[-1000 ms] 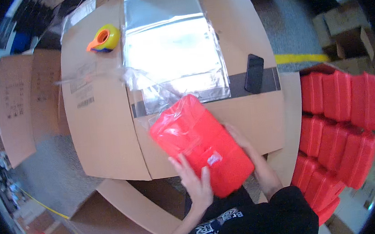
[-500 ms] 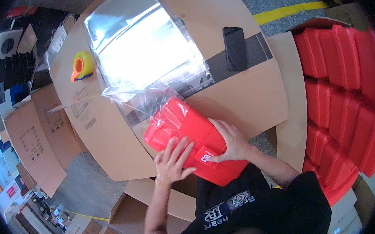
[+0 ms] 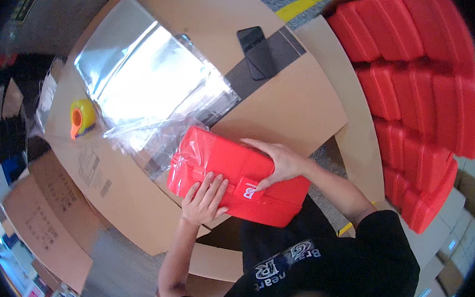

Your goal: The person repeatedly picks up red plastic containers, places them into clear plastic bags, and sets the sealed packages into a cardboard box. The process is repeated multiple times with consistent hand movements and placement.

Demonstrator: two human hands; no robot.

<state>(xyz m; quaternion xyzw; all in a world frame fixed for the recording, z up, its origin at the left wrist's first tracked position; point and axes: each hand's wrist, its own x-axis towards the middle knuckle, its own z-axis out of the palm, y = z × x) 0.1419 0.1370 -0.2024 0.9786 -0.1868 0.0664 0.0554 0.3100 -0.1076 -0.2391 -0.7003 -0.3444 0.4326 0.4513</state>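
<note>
A red soft-looking case [image 3: 247, 167] with a strap and a small label across its front is tilted at the near edge of a cardboard surface, close to my body. A clear plastic bag [image 3: 185, 155] covers its far left end. My left hand [image 3: 203, 200] presses its fingers, held together, on the left part of the case, at the bag's edge. Gripping the right part, my right hand [image 3: 280, 164] has its thumb on the front beside the label and its fingers over the far side. The undersides of the case and bag are hidden.
Flat clear bags [image 3: 148, 72] lie stacked on the cardboard [image 3: 284, 108]. A yellow-orange tape roll [image 3: 83, 117] stands left of them, a black phone [image 3: 256, 52] to their right. Many red cases [image 3: 411, 90] fill a box at right. An open carton [image 3: 48, 225] stands at left.
The view has turned, shifting the surroundings. My left hand lies flatter on the case with its fingers closer together; my right hand keeps its grip.
</note>
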